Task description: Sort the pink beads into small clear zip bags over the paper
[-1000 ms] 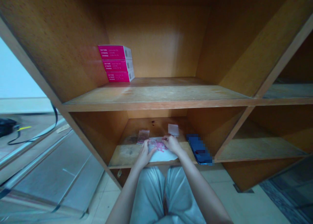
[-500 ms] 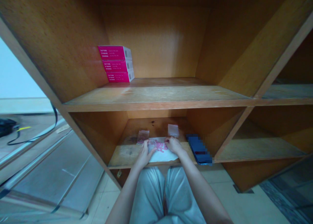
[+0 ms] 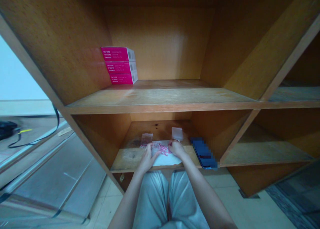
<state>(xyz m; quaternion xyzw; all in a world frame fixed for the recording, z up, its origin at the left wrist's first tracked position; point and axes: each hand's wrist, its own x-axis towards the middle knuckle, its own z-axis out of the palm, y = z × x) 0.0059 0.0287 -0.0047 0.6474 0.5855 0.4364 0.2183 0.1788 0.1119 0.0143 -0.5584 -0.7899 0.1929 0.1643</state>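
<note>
On the lower shelf lies a white sheet [image 3: 166, 160] with a scatter of small pink pellets [image 3: 164, 150] on it. My left hand [image 3: 149, 158] rests at the sheet's left edge, thumb and fingers spread apart around the left side of the pellets. A greyish, see-through patch shows between them; I cannot tell what it is. At the right side of the pellets, my right hand [image 3: 178, 148] has its fingers curled down and drawn together; their tips are hidden. Behind my left hand lies a clear bag with pink contents [image 3: 147, 139]. Behind my right is another clear bag [image 3: 177, 133].
A dark blue, blurred flat object [image 3: 203, 153] lies right of the sheet. Pink boxes [image 3: 120, 68] are stacked on the upper shelf [image 3: 160, 97], whose front edge runs above my hands. Glass-like panels [image 3: 67, 179] stand at lower left.
</note>
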